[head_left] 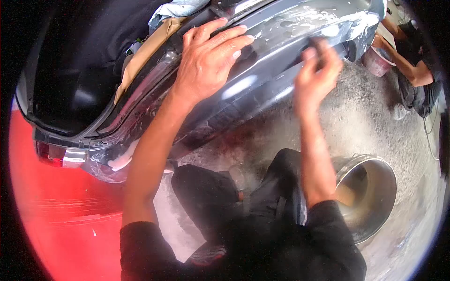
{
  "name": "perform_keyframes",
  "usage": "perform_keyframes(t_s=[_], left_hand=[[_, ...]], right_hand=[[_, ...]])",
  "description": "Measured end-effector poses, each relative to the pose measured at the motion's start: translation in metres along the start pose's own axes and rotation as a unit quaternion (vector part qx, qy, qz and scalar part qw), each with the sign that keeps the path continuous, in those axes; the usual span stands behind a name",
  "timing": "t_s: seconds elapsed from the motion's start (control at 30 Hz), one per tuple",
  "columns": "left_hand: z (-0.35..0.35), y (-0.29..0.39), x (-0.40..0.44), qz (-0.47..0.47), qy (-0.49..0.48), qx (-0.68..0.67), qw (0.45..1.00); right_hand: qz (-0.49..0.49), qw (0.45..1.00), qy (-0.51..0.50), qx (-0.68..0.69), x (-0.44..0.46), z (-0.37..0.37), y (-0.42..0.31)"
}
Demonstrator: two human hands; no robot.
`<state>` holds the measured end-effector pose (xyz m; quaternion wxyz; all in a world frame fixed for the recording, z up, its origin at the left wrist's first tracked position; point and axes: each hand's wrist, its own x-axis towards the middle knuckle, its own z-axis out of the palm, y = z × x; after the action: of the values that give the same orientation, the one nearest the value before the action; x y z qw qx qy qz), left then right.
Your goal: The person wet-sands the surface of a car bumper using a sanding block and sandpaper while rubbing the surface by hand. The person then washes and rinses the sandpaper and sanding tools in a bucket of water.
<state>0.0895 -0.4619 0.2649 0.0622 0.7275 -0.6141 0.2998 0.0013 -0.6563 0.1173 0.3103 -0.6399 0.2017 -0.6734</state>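
My left hand rests on the upper edge of a dark grey car bumper, fingers stretched out and holding nothing. Further right, my right hand is smeared by motion. Its fingers are closed on a small dark piece that looks like sandpaper, held against the bumper's face. Whitish wet smears cover the bumper around and above that hand. The exact outline of the dark piece is blurred and partly hidden by my fingers.
An open metal bucket with cloudy liquid stands right of my knees. Another person's arms are at upper right, beside a reddish bucket. The black open trunk, a tail light and a red panel are left.
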Motion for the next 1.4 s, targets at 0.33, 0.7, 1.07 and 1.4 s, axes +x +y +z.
perform_keyframes(t_s=[0.33,0.7,1.07,1.4], left_hand=[[0.001,-0.001,-0.001,0.005,0.001,0.008,1.000],[-0.002,0.005,0.006,0.009,-0.004,0.012,1.000],[-0.008,0.007,0.006,0.011,-0.042,0.023,0.999],[-0.008,0.008,0.006,0.012,-0.044,0.027,0.999]], right_hand=[[0.036,0.998,0.043,-0.016,0.028,0.002,0.021],[0.019,0.997,0.064,0.026,0.035,0.004,0.020],[0.035,0.998,0.038,-0.025,0.032,0.001,0.030],[0.023,0.999,0.031,-0.028,0.030,-0.005,0.028]])
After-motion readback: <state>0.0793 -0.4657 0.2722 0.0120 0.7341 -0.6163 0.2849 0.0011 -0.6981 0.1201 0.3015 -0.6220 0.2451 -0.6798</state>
